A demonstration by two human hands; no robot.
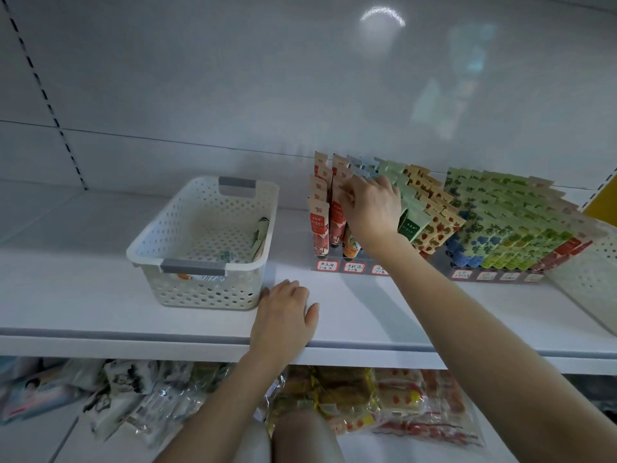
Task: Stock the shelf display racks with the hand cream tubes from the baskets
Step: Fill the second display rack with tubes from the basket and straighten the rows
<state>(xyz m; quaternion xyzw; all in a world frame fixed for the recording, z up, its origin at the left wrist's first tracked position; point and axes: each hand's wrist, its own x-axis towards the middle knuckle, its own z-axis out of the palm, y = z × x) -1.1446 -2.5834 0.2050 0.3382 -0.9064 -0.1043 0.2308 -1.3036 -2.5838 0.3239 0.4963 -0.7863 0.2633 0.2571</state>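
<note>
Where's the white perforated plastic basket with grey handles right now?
The white perforated plastic basket sits on the white shelf, left of centre in the head view, beside the left display rack of tubes, just beyond the left hand.

White metal shelf [350, 305] carrying baskets and racks

At nine o'clock on it stands a white perforated plastic basket with grey handles [160, 252]; at about one o'clock a clear tiered display rack of hand cream tubes [337, 265], and just beside it toward three o'clock a second clear rack of green and blue patterned tubes [494, 274]. Another white perforated basket [587, 282] sits at the three o'clock edge. A left hand [283, 315] rests flat at six o'clock.
</note>
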